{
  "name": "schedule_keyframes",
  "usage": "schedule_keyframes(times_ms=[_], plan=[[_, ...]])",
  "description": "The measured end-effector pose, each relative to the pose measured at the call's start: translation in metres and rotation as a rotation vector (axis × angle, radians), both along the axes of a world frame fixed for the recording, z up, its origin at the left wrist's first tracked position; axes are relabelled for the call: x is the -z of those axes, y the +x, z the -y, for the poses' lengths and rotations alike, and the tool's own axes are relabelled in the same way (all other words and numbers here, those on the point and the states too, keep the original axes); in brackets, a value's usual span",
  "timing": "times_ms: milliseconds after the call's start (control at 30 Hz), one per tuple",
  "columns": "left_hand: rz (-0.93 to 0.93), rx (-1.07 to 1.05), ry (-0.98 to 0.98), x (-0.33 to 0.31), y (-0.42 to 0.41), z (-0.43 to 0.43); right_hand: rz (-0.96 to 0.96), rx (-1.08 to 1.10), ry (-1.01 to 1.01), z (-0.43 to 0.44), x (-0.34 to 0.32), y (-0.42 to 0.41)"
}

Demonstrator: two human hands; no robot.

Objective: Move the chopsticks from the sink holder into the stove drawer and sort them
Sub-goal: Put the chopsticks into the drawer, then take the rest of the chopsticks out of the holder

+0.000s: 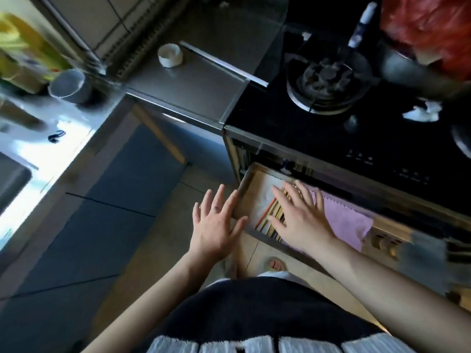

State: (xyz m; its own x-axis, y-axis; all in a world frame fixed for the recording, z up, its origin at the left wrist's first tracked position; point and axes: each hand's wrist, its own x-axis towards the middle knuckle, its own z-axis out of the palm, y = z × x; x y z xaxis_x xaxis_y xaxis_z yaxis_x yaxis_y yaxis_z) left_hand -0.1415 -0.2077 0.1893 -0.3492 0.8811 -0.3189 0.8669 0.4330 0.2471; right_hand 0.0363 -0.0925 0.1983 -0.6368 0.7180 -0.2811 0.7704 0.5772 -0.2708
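The stove drawer stands pulled out below the black cooktop. Inside it lies a bundle of wooden chopsticks, one of them orange-red, on a white liner. My right hand lies flat with spread fingers on top of the chopsticks. My left hand is spread open just outside the drawer's left wall, its fingertips close to the rim. Neither hand grips anything. The sink holder is not visible.
A pink cloth lies in the drawer to the right of the chopsticks. A gas burner sits on the cooktop above. A white cup stands on the steel counter. The sink counter runs along the left.
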Motion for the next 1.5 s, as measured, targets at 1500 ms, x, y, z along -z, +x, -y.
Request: schedule_keyframes(times_ms=[1500], plan=[[-0.086, -1.612, 0.322, -0.051, -0.241, 0.693, -0.189, -1.374, 0.065, 0.606, -0.066, -0.495]])
